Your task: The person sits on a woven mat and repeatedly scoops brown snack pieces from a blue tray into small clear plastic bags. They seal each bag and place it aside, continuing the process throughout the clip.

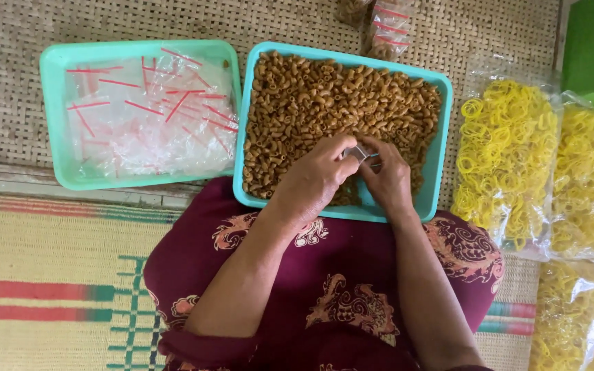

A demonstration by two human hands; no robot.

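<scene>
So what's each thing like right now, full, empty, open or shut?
Right tray: full of brown curled snacks.
Left tray: heaped with empty clear bags, red-striped.
Small clear bag: pinched between both hands, contents hidden.
Left hand: grip closed on the bag.
Right hand: grip closed on it too.
Big bags of yellow rings: full.

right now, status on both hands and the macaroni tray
Left hand and right hand together pinching a small clear plastic bag. Over the turquoise plastic tray of brown elbow macaroni. Nothing in the way.
</scene>
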